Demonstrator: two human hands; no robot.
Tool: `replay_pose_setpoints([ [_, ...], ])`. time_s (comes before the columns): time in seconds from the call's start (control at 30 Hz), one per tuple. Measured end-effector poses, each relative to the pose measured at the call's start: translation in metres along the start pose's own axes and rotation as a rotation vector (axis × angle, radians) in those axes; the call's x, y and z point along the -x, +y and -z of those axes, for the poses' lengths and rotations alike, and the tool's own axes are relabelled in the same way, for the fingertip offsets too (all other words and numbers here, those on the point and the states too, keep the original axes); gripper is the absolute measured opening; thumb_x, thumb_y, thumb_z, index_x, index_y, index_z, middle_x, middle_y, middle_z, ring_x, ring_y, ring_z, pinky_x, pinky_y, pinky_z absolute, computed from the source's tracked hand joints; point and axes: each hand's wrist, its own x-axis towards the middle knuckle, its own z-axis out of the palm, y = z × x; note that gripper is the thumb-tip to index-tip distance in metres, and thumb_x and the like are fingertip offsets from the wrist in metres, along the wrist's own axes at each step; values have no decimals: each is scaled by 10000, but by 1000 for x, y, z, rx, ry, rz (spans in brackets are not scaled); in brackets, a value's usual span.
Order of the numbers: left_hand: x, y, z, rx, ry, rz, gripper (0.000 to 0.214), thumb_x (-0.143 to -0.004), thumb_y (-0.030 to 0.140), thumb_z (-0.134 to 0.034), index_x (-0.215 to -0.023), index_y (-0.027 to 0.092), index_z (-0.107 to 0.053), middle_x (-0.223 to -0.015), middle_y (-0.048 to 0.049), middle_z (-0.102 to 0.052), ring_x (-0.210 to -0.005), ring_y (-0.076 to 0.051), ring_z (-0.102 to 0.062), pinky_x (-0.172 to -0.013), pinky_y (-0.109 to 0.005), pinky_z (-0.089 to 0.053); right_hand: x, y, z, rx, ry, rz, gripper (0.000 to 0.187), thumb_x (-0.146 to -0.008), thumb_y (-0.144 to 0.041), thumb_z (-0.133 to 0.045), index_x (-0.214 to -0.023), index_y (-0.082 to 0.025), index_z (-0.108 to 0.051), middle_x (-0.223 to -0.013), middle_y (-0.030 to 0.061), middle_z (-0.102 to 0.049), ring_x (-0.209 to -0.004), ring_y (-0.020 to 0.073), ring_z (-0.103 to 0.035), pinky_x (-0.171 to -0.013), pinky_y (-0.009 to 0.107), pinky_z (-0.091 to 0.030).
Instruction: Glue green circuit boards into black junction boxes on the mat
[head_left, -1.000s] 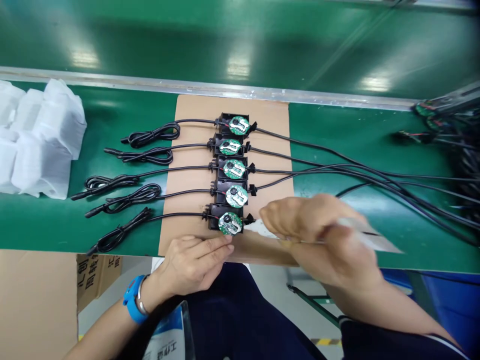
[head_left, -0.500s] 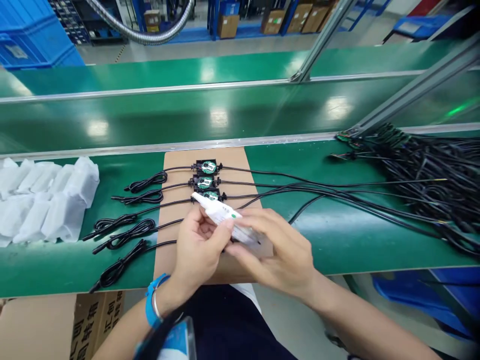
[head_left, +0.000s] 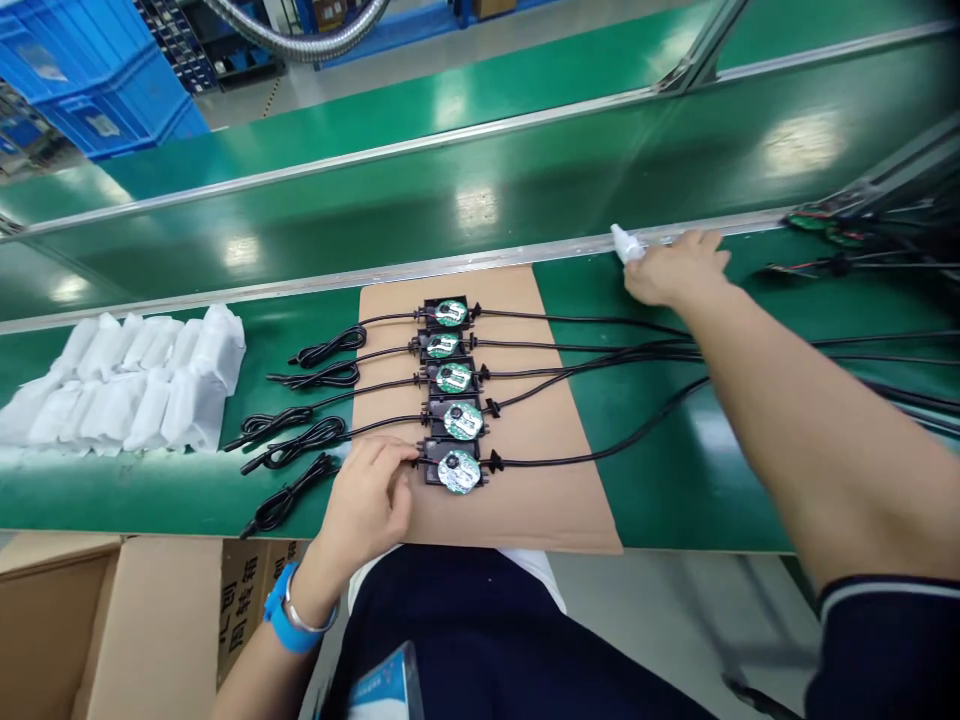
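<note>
In the head view my right hand (head_left: 679,268) reaches to the table's back edge, closed around a white squeeze tube (head_left: 628,245) whose pointed nozzle sticks out to the left. My left hand (head_left: 371,490) rests at the near left of a cardboard sheet (head_left: 555,510), thumb and forefinger apart. Its fingertips touch the left end of the nearest black housing (head_left: 431,465), over the cable there. Several such housings stand in a column on the sheet, each carrying a round green circuit board (head_left: 459,472). Black cables (head_left: 555,462) leave them on both sides.
White wrapped packets (head_left: 161,385) lie in rows at the left, beside coiled black cables (head_left: 289,495). More cables and boards (head_left: 832,235) are heaped at the far right. Blue crates (head_left: 105,90) stand behind the bench, and an open carton (head_left: 165,620) sits below its front edge.
My right hand has carried the white tube from over the housings to the back right. The left hand has let go of the tube and lowered to the nearest housing. The view has shifted.
</note>
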Motion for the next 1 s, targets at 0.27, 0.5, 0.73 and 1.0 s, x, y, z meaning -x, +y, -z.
replay_pose_setpoints([
  [0.27,2,-25,-18,-134,-25,-86,161,-955,134,-529,-1082,198,-605,-1002,-69,-690,-941,-221,-611,-843,-381,-536,168,-109,16,-431,-348,496,96,-875,-227,-610,-953,-187,-648,-955,97,-699,-914,209,-625,-833,367,-517],
  [0.5,-2,-15,3,-19,38,-158,156,-997,203,-525,-1118,170,-616,-927,-59,-690,-823,-141,-660,-721,-237,-564,215,-141,24,-433,-159,538,297,-900,-36,-520,-1168,-162,-543,-909,82,-671,-807,176,-631,-698,286,-538],
  [0.73,-9,2,10,-124,46,-115,151,-997,210,-515,-1050,158,-647,-854,-45,-691,-769,-140,-676,-659,-222,-567,199,-162,55,-370,-325,626,336,-897,-41,-426,-1204,-103,-545,-829,65,-656,-729,166,-623,-619,272,-530],
  [1.0,-17,0,-5,-194,12,-116,173,-997,228,-512,-1043,152,-661,-844,-51,-700,-765,-163,-679,-640,-246,-576,186,-173,40,-251,-641,485,308,-885,-117,-397,-1054,-111,-654,-789,68,-649,-619,170,-589,-539,292,-432],
])
